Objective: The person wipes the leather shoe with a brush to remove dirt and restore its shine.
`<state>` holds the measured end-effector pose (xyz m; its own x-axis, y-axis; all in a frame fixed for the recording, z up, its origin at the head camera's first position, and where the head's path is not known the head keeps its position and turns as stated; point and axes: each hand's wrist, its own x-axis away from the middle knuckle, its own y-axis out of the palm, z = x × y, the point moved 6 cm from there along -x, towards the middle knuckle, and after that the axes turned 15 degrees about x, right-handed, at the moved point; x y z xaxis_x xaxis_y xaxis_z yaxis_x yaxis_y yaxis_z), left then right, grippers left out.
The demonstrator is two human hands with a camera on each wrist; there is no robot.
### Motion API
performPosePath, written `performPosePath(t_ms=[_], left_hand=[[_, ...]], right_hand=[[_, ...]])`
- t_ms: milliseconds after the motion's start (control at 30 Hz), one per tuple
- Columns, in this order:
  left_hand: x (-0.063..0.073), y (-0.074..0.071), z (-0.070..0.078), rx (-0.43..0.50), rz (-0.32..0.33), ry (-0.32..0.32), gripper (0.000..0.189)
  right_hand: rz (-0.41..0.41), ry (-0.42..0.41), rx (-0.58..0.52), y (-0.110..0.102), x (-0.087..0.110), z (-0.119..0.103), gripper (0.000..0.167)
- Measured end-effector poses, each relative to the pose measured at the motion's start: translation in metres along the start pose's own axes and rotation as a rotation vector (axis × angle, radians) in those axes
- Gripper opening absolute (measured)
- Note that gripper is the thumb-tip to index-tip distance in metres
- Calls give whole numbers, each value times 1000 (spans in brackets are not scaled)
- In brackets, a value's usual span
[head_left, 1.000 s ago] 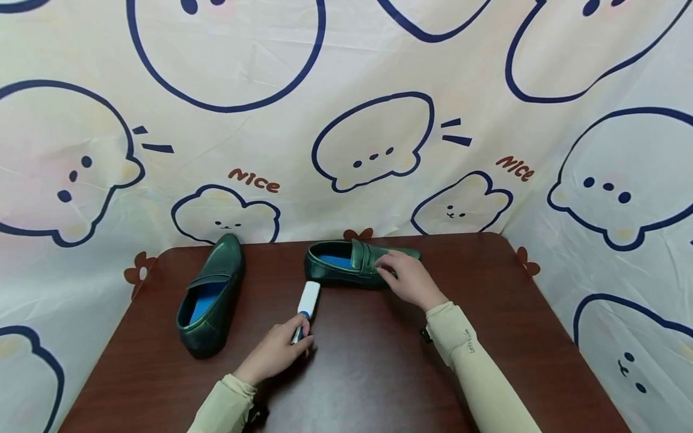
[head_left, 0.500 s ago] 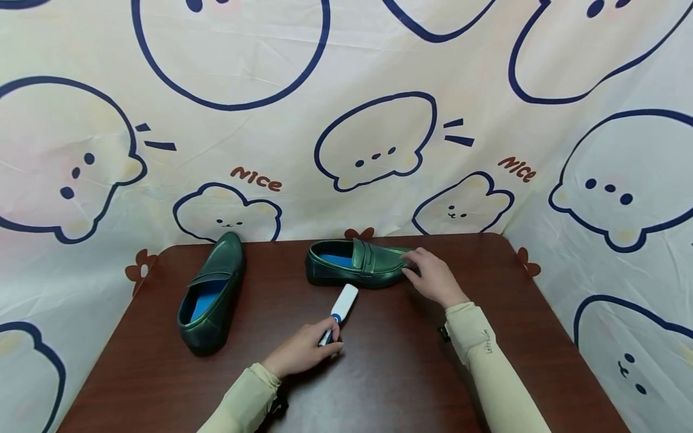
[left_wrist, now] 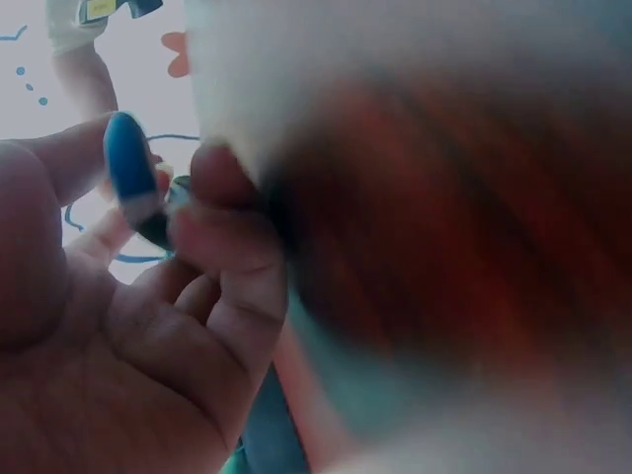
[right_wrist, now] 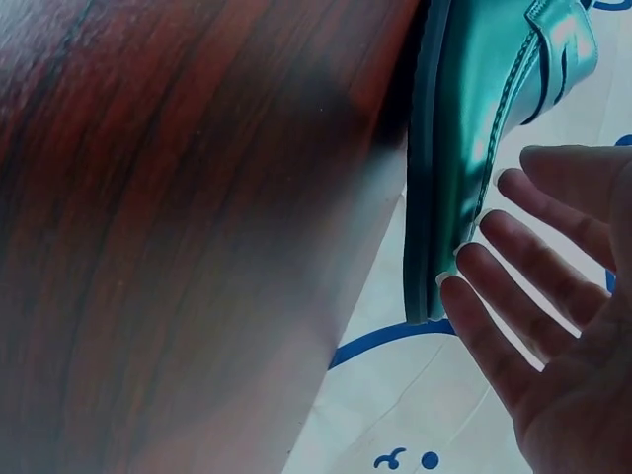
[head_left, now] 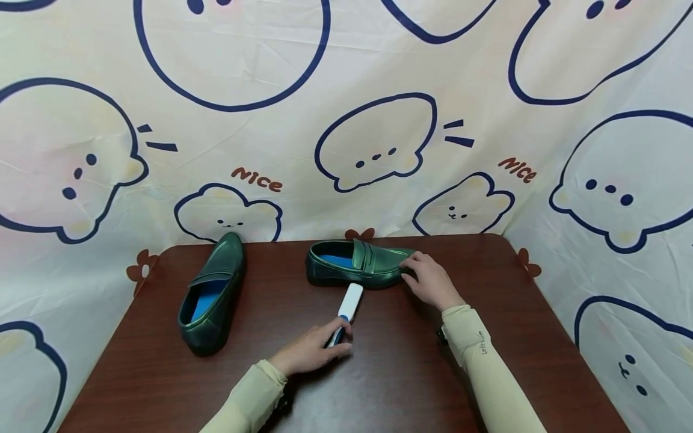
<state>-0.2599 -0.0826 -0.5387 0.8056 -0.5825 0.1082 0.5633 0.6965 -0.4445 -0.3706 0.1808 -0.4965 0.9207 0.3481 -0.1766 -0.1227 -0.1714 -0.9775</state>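
My left hand [head_left: 313,349] pinches the dark blue handle of a white-headed brush [head_left: 351,300], held above the table with its head pointing up toward a green loafer [head_left: 379,266]. In the left wrist view the rounded blue handle end [left_wrist: 128,163] shows between thumb and fingers. That loafer lies sideways at the back edge, toe to the right, blue insole visible. At its toe is my right hand [head_left: 431,281]. In the right wrist view its fingers are extended along the loafer's side [right_wrist: 469,128]; whether all the fingertips touch it, I cannot tell.
A second green loafer [head_left: 216,300] stands at the left, toe toward the back. Both shoes are on a dark brown wooden table [head_left: 390,373]. Behind and beside it hangs a pale cloth [head_left: 373,66] with blue cartoon outlines.
My left hand has moved right with the brush, from near the loafer's heel to below its middle. The right hand has slid from the loafer's strap toward its toe.
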Motion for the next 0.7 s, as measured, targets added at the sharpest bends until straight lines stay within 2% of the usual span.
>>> performPosePath(t_ms=[133,233,300,433,500,567,700], left_hand=[[5,-9,0,-29,0,-19,39],[9,-24,-1,-46,51,-8,40],[12,-41,-1,-67,125,-15,40],[14,-84,-3,-113,317,-26,35],[11,-103,-3,-121,392,-20,37],[5,-120,-4,-109,434,-9,44],[-16,-140,-5,-65,431,-9,68]], right_hand=[[-6,9,-2,1,1,0,26],[-5,18,-9,1,2,-1,26],[3,20,-14,-1,2,-4,26],[23,31,-36,-4,2,-12,27],[33,40,-55,-6,3,-18,28],[42,49,-81,-6,4,-26,29],[54,38,-127,-3,7,-52,27]])
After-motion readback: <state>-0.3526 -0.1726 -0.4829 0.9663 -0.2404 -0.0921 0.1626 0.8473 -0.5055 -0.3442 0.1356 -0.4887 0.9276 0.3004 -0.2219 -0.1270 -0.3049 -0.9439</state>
